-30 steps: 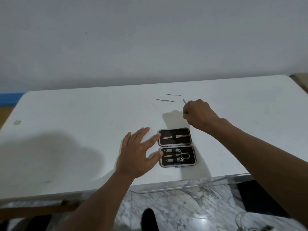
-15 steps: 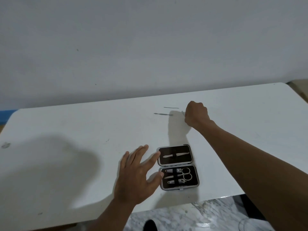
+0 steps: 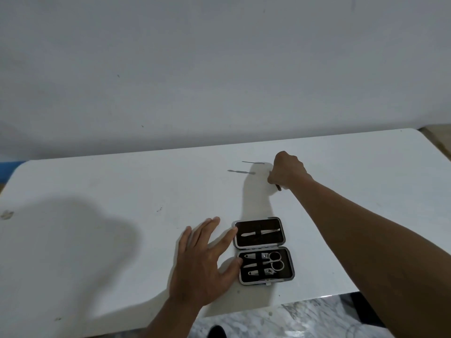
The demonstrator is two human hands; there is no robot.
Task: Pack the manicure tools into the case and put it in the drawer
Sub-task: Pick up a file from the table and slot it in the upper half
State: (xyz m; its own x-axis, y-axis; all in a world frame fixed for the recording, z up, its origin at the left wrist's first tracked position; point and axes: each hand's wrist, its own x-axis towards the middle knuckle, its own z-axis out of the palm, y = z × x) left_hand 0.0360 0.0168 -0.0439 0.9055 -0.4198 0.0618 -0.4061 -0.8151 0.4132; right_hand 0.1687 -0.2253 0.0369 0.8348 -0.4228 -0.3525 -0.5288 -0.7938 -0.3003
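Observation:
An open manicure case (image 3: 283, 232) with a black lining lies near the front edge of the white table (image 3: 97, 191). Its far half holds one slim tool; its near half holds scissors, clippers and a file under straps. My left hand (image 3: 202, 262) rests flat beside the case, fingers spread, thumb and forefinger touching its left edge. My right hand (image 3: 288, 170) is closed on a thin metal tool (image 3: 278, 187) whose dark end pokes out below the fist. Two more slim tools lie on the table left of that hand: a cuticle pusher (image 3: 241, 171) and a thin pick (image 3: 252, 162).
A plain grey wall stands behind the table. The table's right corner (image 3: 419, 132) and front edge (image 3: 305, 298) are close by. Marble floor (image 3: 292, 318) shows below the front edge. A small smudge (image 3: 6, 214) marks the far left.
My right hand has reached farther from the case to the loose tools and closed on one, lifting it. The left hand stays beside the case. The view has tilted up.

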